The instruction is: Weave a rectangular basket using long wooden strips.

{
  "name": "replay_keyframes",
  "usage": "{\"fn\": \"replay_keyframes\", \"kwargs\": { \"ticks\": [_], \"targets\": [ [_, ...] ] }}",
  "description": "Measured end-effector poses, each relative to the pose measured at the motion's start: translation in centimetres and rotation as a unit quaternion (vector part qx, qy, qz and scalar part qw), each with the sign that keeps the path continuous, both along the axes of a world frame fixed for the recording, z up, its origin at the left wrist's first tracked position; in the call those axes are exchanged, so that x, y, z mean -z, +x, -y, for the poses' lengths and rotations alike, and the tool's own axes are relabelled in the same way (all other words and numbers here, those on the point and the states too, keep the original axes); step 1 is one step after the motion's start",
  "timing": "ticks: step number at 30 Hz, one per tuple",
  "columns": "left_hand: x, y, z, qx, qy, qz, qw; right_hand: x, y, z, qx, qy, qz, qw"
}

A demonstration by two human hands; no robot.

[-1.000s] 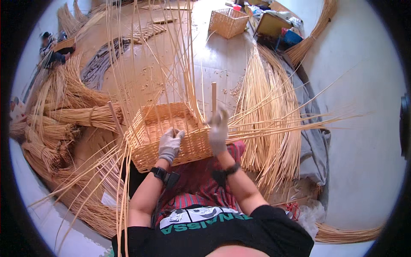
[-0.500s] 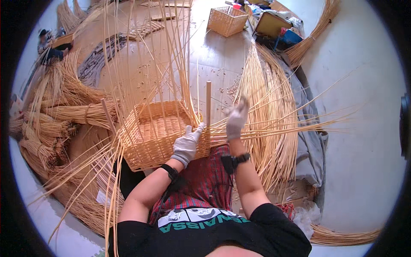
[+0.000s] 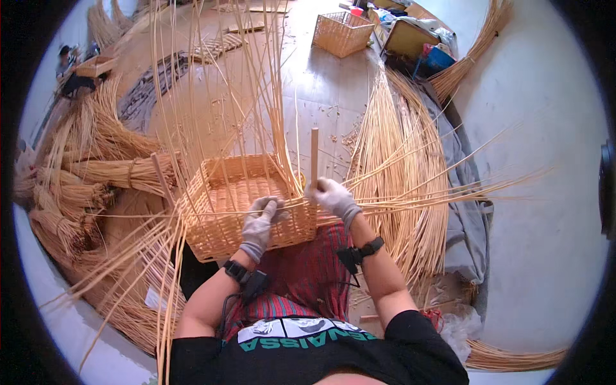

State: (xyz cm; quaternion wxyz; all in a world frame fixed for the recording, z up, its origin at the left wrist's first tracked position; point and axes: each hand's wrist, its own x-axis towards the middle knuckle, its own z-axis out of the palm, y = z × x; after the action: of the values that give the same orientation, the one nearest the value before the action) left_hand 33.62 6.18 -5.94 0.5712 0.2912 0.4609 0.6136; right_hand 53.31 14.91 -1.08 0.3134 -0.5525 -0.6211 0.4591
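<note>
A half-woven rectangular willow basket (image 3: 221,232) rests over my lap, with tall upright stakes (image 3: 277,83) along its far side. Long loose rods stick out from its left and right corners. My left hand (image 3: 260,224), in a pale glove, is closed at the near rim on a thin willow rod (image 3: 144,215) that runs out to the left. At the right corner my right hand (image 3: 333,197), also gloved, is closed against the upright wooden post (image 3: 314,157). Its fingertips are partly hidden, so what they grip is unclear.
Right of the basket lies a spread of pale rods (image 3: 407,192) on grey cloth (image 3: 465,237). Tied rod bundles (image 3: 119,170) are piled at the left. A finished-looking basket (image 3: 342,35) stands at the far side, and another person (image 3: 74,74) sits far left.
My right hand has come down and left to the post at the basket's corner. My left hand has slid left along the near rim and now holds a rod.
</note>
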Motion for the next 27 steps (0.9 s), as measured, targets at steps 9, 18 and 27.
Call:
{"fn": "replay_keyframes", "kwargs": {
  "ticks": [9, 18, 27],
  "targets": [
    [-6.1, 6.6, -12.0, 0.108, 0.085, -0.438, 0.888, 3.7, -3.7, 2.0, 0.168, 0.174, 0.419, 0.875],
    [0.0, -13.0, 7.5, 0.206, -0.158, -0.178, 0.949, 4.8, -2.3, 0.9, 0.157, 0.172, 0.391, 0.891],
    [4.3, -20.2, 12.6, -0.206, 0.02, -0.564, 0.799, -0.6, -13.5, 10.2, 0.035, 0.451, 0.1, 0.886]
  ]
}}
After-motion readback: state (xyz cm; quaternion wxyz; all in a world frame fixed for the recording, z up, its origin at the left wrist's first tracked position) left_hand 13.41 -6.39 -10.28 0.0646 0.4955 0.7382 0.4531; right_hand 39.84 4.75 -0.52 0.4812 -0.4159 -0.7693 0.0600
